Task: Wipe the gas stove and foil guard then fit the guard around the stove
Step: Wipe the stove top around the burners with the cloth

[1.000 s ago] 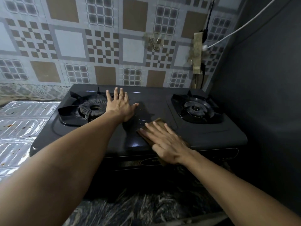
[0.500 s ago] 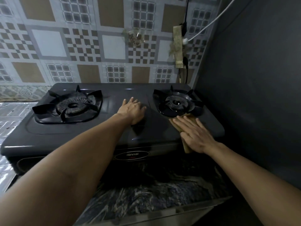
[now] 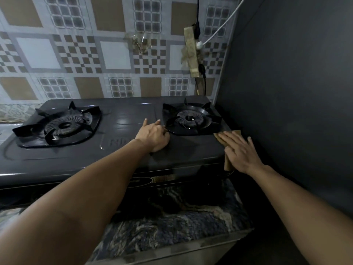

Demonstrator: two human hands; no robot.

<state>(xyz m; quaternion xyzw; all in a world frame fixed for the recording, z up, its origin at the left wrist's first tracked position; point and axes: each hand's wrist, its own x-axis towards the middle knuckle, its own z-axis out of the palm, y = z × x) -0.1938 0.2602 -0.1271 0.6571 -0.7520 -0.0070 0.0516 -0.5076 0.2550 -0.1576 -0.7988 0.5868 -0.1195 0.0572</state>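
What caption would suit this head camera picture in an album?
Right hand presses a brown cloth over the gas stove's right front corner; left hand rests beside the right burner.

Dark grey glossy two-burner gas stove (image 3: 122, 150), pale reflections streaked at its 12 o'clock edge. Black ribbed round burners with black pronged pan supports: left burner (image 3: 64, 126) at stove's 9 o'clock, right burner (image 3: 191, 119) at 2 o'clock. Stove front has a gold-striped trim strip (image 3: 164, 177). Tan-brown flat wiping cloth (image 3: 228, 161) at stove's 3 o'clock corner. Wall tiles (image 3: 107, 54) at 12 o'clock: pale grey-white squares, plain brown squares, brown-and-white checkerboards, grey grid squares. Plain dark grey side wall (image 3: 296, 92) at 3 o'clock. Marbled countertop (image 3: 168, 226) at 6 o'clock, black with grey-white swirls. Yellowed beige power strip (image 3: 192, 52), white cable (image 3: 225, 22), black cable (image 3: 197, 12).
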